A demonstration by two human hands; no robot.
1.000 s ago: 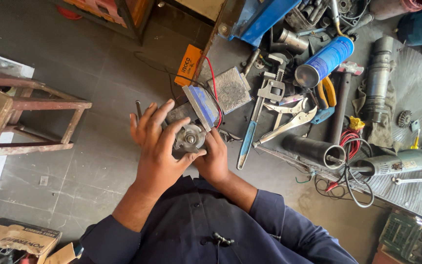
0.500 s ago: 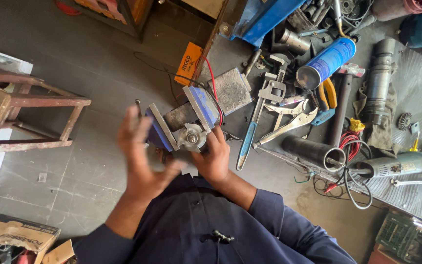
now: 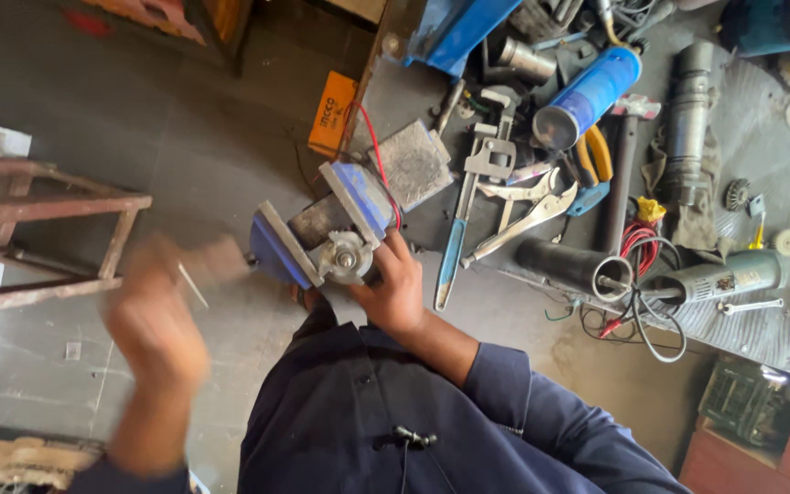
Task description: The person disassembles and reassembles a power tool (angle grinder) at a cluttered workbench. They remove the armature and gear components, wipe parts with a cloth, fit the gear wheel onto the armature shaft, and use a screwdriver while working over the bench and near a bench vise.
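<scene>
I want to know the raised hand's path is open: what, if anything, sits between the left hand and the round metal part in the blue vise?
Nothing visible does. The left hand is blurred, raised left of the blue vise; only bare floor shows between. The right hand holds the round metal part from the other side.

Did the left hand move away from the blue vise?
Yes. The left hand was on the round metal part in the vise a second ago. Now it is off it, blurred, out to the left near the stool.
</scene>
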